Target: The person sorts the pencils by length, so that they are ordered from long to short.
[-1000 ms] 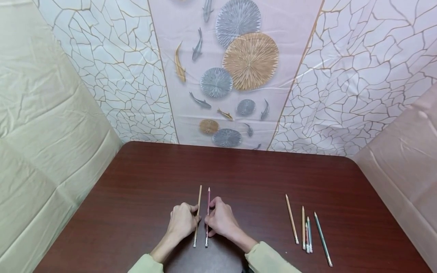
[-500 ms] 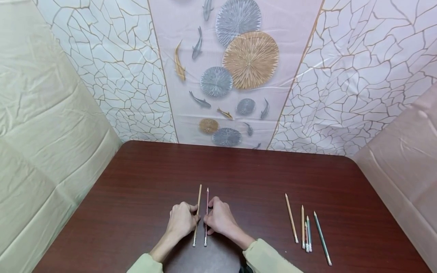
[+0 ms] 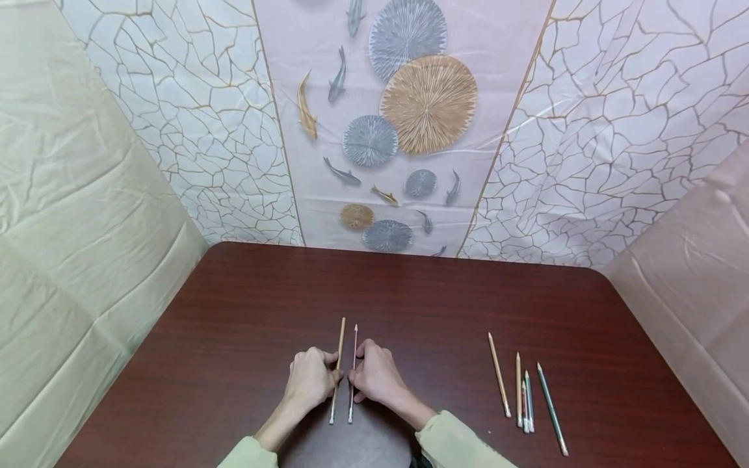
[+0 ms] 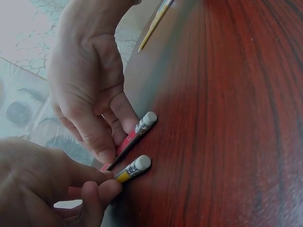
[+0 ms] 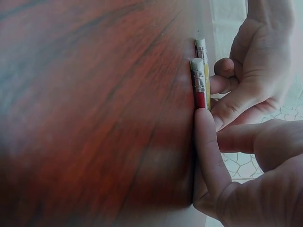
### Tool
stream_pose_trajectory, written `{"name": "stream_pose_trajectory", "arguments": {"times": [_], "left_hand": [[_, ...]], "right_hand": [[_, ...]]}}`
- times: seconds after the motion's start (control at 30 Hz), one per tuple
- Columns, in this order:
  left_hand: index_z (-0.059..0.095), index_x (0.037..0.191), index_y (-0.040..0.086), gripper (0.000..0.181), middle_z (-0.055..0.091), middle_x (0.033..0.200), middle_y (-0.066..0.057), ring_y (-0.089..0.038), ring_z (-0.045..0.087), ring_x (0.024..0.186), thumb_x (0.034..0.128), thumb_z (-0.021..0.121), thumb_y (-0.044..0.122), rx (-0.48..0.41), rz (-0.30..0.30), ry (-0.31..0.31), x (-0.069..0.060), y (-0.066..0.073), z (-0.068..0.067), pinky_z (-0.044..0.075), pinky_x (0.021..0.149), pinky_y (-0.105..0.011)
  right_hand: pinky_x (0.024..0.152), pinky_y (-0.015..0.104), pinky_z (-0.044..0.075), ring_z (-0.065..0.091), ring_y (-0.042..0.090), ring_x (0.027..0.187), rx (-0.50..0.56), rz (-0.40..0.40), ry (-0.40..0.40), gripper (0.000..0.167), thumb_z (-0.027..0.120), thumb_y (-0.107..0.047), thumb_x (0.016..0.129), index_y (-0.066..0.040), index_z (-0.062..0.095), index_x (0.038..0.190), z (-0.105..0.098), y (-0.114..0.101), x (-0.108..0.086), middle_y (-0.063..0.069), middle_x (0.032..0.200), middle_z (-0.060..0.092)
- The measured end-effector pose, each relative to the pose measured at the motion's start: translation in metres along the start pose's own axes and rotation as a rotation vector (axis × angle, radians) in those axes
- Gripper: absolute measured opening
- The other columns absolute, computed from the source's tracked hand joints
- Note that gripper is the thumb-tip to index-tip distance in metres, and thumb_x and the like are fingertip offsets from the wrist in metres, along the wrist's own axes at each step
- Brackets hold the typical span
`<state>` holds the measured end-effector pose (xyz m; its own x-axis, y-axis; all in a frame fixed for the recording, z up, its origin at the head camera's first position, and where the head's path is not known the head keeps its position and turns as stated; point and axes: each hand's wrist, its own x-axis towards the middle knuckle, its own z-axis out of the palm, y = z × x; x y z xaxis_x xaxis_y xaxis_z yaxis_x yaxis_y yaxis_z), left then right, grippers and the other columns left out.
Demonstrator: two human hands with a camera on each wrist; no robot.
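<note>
Two pencils lie side by side on the dark red-brown table, eraser ends toward the person, a narrow gap between them. My left hand [image 3: 311,378] pinches the yellow pencil [image 3: 341,338] between thumb and fingers. On the other side, my right hand [image 3: 379,374] pinches the red pencil [image 3: 355,341]. In the left wrist view, the white eraser of the yellow pencil [image 4: 124,176] and that of the red pencil [image 4: 127,140] both show. The right wrist view has the red pencil [image 5: 200,99] in front of the yellow pencil [image 5: 207,75]. Fingers hide the pencils' middles.
On the right of the table [image 3: 409,292] lie several loose pencils, among them a natural-coloured pencil [image 3: 499,374] and a green pencil [image 3: 552,409]. A patterned cloth [image 3: 374,214] hangs behind the table's far edge.
My right hand has shifted slightly left with the red pencil, narrowing the gap to the yellow one. The left hand has hardly moved.
</note>
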<state>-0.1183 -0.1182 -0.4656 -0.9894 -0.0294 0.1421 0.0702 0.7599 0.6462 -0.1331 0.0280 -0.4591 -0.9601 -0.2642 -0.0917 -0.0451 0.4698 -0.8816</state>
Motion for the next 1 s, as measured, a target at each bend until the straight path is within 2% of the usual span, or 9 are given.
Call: {"name": "stream_pose_trajectory", "arguments": {"times": [0.23, 0.57, 1.0], "left_hand": [[0.079, 0.102, 0.004, 0.031, 0.070, 0.065, 0.000, -0.021, 0.069, 0.068, 0.0711, 0.081, 0.006, 0.005, 0.044, 0.026, -0.0013, -0.0010, 0.0007, 0.054, 0.067, -0.047], [0.079, 0.101, 0.005, 0.030, 0.075, 0.086, -0.010, -0.031, 0.071, 0.079, 0.0708, 0.081, 0.008, 0.014, 0.031, 0.033, -0.0010, -0.0033, 0.0035, 0.053, 0.072, -0.051], [0.080, 0.101, 0.008, 0.030, 0.075, 0.089, -0.011, -0.035, 0.071, 0.086, 0.0714, 0.080, 0.011, 0.020, 0.016, 0.027, 0.0007, -0.0057, 0.0021, 0.052, 0.074, -0.053]], "right_hand": [[0.041, 0.032, 0.051, 0.063, 0.022, 0.041, 0.020, -0.010, 0.006, 0.030, 0.063, 0.012, 0.076, 0.012, 0.052, 0.104, -0.0011, 0.0010, -0.0015, 0.005, 0.062, 0.063], [0.041, 0.031, 0.051, 0.064, 0.022, 0.042, 0.018, -0.017, 0.007, 0.030, 0.066, 0.010, 0.077, 0.012, 0.051, 0.103, -0.0012, 0.0024, -0.0020, 0.004, 0.062, 0.063], [0.040, 0.030, 0.051, 0.063, 0.018, 0.041, 0.050, -0.032, 0.004, 0.033, 0.069, 0.002, 0.080, 0.012, 0.051, 0.105, -0.0013, 0.0046, 0.0006, 0.002, 0.064, 0.064]]}}
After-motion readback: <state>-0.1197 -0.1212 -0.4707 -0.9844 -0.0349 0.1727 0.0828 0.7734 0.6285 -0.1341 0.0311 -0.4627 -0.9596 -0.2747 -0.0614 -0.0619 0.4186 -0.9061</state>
